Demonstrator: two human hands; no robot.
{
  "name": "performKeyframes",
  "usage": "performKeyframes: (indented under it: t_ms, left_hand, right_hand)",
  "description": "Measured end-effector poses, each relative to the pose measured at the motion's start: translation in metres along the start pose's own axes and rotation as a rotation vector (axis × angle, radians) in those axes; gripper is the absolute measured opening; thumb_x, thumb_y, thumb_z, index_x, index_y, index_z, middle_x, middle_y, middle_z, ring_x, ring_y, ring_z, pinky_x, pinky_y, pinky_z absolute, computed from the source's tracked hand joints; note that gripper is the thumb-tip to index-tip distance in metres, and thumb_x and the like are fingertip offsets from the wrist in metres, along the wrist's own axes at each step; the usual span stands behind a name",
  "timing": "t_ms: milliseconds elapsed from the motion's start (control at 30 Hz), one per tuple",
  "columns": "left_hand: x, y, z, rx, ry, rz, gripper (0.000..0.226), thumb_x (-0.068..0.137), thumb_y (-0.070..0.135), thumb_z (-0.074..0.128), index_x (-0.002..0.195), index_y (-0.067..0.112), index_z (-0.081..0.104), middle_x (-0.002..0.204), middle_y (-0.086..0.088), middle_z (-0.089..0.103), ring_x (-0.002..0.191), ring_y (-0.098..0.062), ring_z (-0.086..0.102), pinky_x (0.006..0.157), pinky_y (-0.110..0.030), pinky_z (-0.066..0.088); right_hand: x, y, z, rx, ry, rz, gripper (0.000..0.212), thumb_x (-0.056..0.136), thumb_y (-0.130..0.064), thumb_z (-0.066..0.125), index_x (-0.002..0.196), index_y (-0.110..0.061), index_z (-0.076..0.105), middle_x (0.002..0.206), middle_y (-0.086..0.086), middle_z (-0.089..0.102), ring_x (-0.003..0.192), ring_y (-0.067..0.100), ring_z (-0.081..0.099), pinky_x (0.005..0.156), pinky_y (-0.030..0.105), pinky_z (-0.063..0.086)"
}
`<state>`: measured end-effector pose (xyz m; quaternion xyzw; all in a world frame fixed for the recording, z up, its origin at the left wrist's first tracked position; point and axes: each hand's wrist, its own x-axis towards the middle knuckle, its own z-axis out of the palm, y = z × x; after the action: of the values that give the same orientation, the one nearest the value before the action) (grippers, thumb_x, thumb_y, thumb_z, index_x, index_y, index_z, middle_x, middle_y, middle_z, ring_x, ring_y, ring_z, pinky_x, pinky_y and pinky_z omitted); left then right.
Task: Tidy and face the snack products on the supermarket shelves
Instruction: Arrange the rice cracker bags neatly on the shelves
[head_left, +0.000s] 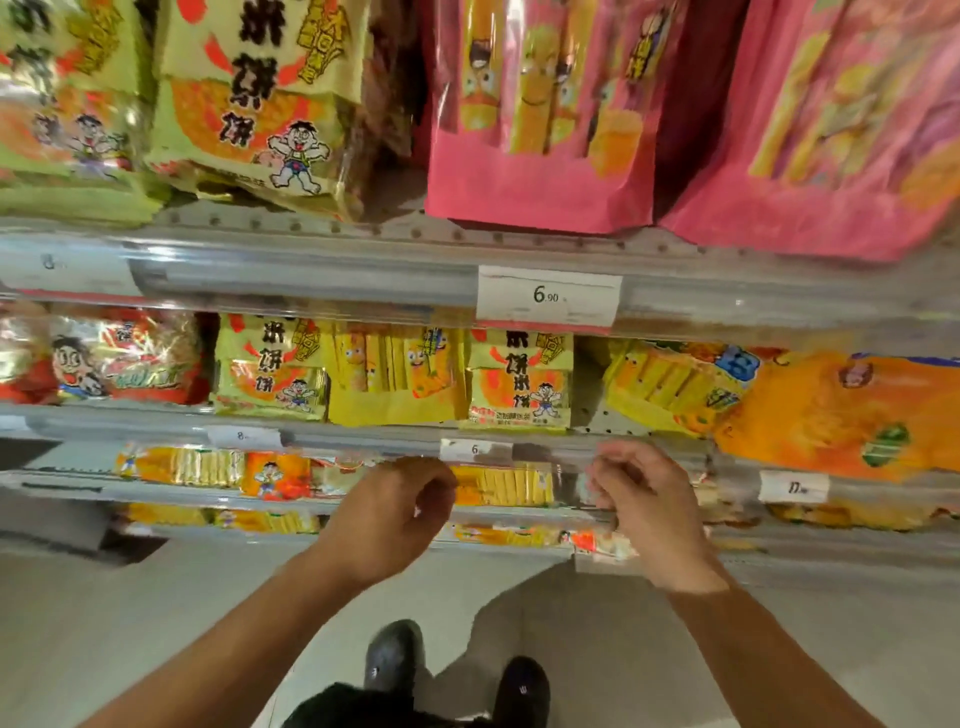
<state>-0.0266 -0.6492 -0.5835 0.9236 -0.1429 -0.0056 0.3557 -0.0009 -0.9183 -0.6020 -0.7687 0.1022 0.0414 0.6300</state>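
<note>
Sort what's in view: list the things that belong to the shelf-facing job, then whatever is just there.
Job:
pink snack bags
yellow rice cracker packs
yellow snack pack between the hands
left hand
right hand

Just there:
6.90 price tag
floor
black shoes

We can't tell whether right hand (647, 512) grips anything; motion blur. Pink bags (540, 119) cut by top edge; lower price tags (475, 450) unreadable.
</note>
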Motion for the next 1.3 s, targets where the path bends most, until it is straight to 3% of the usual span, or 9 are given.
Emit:
performKeyframes:
  t_ms: [200,367,433,600,900,1000,1100,1200,1300]
  left_hand:
    - [-0.002,-0.024,-0.015,-0.041,0.339,-0.387,0.032,0.087,0.015,0.069,0.118,0.013,0.061,0.102,0.0,0.062,0.086,-0.018,0.061,0.064,-0.021,0.045]
    - [0.03,-0.054,-0.036,-0.285,0.563,-0.744,0.067,0.085,0.031,0.072,0.139,0.012,0.038,0.129,-0.015,0.05,0.111,-0.031,0.053,0.094,-0.049,0.049]
    - [0.041,-0.06,-0.036,-0.314,0.517,-0.749,0.075,0.083,0.034,0.074,0.142,0.01,0.033,0.134,-0.017,0.047,0.117,-0.031,0.05,0.1,-0.05,0.045]
    - [0.059,-0.063,-0.027,-0.352,0.509,-0.732,0.075,0.079,0.038,0.077,0.137,0.011,0.039,0.12,-0.01,0.056,0.112,-0.03,0.055,0.096,-0.048,0.048]
    - [0.076,-0.062,-0.023,0.232,0.415,-0.665,0.043,0.083,0.046,0.064,0.098,0.005,0.064,0.098,-0.007,0.063,0.102,-0.031,0.051,0.083,-0.034,0.036]
    - [0.075,-0.056,-0.021,0.133,0.506,-0.613,0.044,0.08,0.038,0.073,0.098,0.0,0.059,0.093,-0.013,0.062,0.097,-0.034,0.053,0.081,-0.039,0.043]
    - [0.069,-0.052,-0.02,-0.097,0.533,-0.58,0.037,0.076,0.031,0.078,0.092,0.012,0.051,0.079,0.004,0.057,0.079,-0.023,0.057,0.067,-0.033,0.046]
    - [0.063,-0.054,-0.028,-0.309,0.528,-0.553,0.049,0.072,0.025,0.084,0.098,0.019,0.043,0.085,0.009,0.054,0.074,-0.005,0.054,0.056,-0.02,0.039]
    - [0.06,-0.052,-0.042,-0.416,0.514,-0.531,0.063,0.072,0.019,0.085,0.117,0.019,0.042,0.093,0.008,0.054,0.086,-0.015,0.058,0.07,-0.031,0.049]
  right_hand:
    - [0.052,-0.017,0.012,-0.139,-0.039,-0.077,0.026,0.086,-0.024,0.07,0.106,-0.036,0.058,0.106,-0.018,0.064,0.099,0.002,0.06,0.074,0.018,0.044]
    - [0.082,-0.033,0.036,-0.23,-0.031,0.051,0.081,0.079,-0.051,0.073,0.145,-0.028,0.032,0.143,-0.003,0.044,0.119,0.017,0.047,0.091,0.033,0.044]
    - [0.088,-0.034,0.043,-0.218,-0.056,0.161,0.097,0.075,-0.056,0.073,0.151,-0.025,0.022,0.154,0.003,0.033,0.134,0.025,0.039,0.104,0.04,0.037]
    - [0.098,-0.033,0.05,-0.258,-0.061,0.235,0.104,0.07,-0.063,0.073,0.152,-0.025,0.021,0.157,0.005,0.027,0.14,0.03,0.032,0.108,0.045,0.032]
    - [0.102,-0.037,0.055,-0.319,-0.022,0.236,0.091,0.08,-0.042,0.076,0.151,-0.016,0.025,0.153,0.009,0.037,0.135,0.031,0.041,0.106,0.044,0.038]
    - [0.103,-0.041,0.058,-0.38,-0.026,0.229,0.079,0.082,-0.038,0.074,0.145,-0.01,0.035,0.146,0.011,0.044,0.128,0.03,0.047,0.101,0.042,0.042]
    - [0.102,-0.044,0.059,-0.362,-0.042,0.227,0.052,0.078,-0.04,0.077,0.119,-0.018,0.052,0.132,0.01,0.056,0.107,0.023,0.054,0.094,0.04,0.047]
    - [0.101,-0.046,0.06,-0.43,-0.041,0.209,0.091,0.071,-0.052,0.079,0.143,-0.014,0.038,0.146,0.008,0.045,0.131,0.03,0.044,0.105,0.047,0.042]
    - [0.102,-0.046,0.061,-0.483,-0.025,0.166,0.095,0.074,-0.05,0.077,0.148,-0.012,0.031,0.15,0.01,0.041,0.136,0.032,0.04,0.107,0.045,0.04]
